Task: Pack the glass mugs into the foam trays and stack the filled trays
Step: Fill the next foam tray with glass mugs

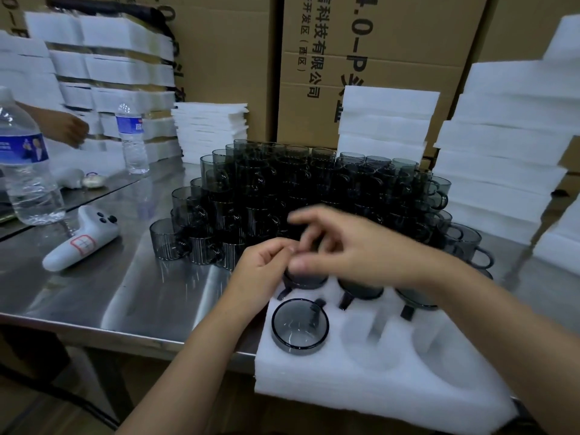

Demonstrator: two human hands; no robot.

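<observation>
Four upright glass mugs (pixel 361 291) sit in a foam tray (pixel 370 387) lying lengthwise along the steel table's (pixel 110 284) near edge. The back row's handles point toward the wearer, the front-left mug's (pixel 299 326) away. Over the back-left mug (pixel 306 281) the left hand (pixel 266 268) curls, its grasp hidden, fingertips meeting the loosely spread right hand (pixel 361 249); a mug pile (pixel 266 189) and foam stacks (pixel 386 120) crowd behind.

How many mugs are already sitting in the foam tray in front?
4: back-left mug, partly covered; back-middle mug; back-right mug; front-left mug. The other two pockets of the tray look empty.
</observation>
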